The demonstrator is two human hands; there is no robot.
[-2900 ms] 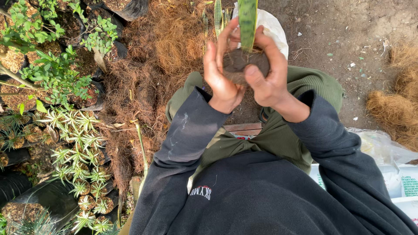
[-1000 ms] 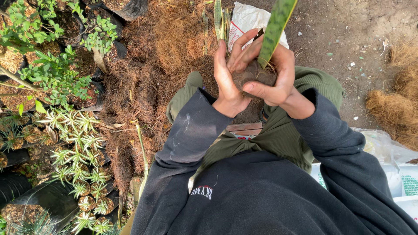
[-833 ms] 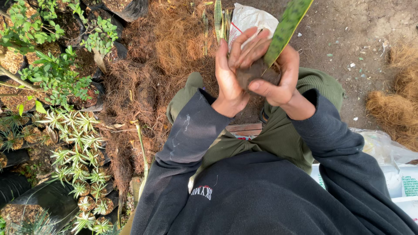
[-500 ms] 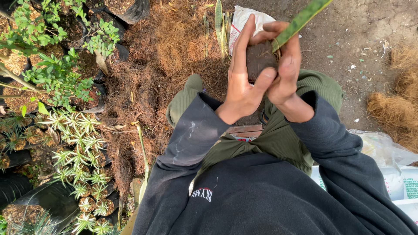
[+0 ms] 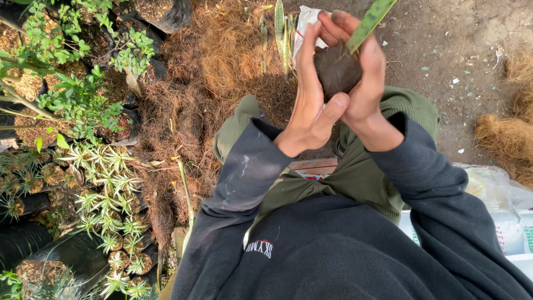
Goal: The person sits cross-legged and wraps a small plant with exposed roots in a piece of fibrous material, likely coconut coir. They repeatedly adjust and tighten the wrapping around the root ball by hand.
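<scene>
Both hands are raised in front of me above my knees, cupped around a dark ball of soil. A long green leaf rises from the ball and tilts up to the right, out of the top edge. My left hand presses flat on the ball's left side, fingers stretched upward and thumb under it. My right hand wraps over the top and right side. I wear a dark sweatshirt and green trousers.
A heap of brown coconut fibre covers the ground ahead. Upright green leaf cuttings and a white bag lie beyond my hands. Small potted plants crowd the left. Bare dirt and plastic sacks are on the right.
The leaf has swung from nearly upright to leaning right. My hands turned around the soil ball and lifted it; the left hand opened flat against its side.
</scene>
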